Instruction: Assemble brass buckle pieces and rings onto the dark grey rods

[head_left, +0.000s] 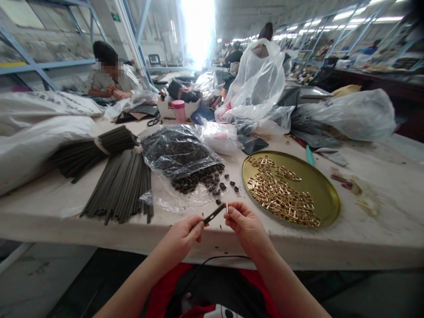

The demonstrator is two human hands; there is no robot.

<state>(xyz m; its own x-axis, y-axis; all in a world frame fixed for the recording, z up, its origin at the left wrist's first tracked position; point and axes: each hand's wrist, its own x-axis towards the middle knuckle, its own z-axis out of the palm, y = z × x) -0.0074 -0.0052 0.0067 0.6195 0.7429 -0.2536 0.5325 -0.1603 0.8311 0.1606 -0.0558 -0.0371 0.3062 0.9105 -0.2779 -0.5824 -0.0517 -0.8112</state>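
Note:
Near the table's front edge, my left hand [186, 235] is closed on a short dark strap [213, 215] with a slot in it. The strap slants up to the right. Between the fingertips of my right hand [247, 224] is a small gold buckle [227, 209], seen nearly edge-on at the strap's far end. Whether the strap passes through the buckle I cannot tell. Right of my hands, many similar gold buckles [281, 194] lie on a round gold tray [326, 194]. Beyond my hands, small black loops [192, 182] spill from a clear plastic bag [180, 148].
Dark strips lie at left in a loose pile [121, 185] and a tied bundle [117, 140]. White sacks [39, 137] bound the left side. A pink-lidded jar [179, 111], scissors [154, 121] and large plastic bags [258, 84] stand behind. Another person [112, 77] sits at back left.

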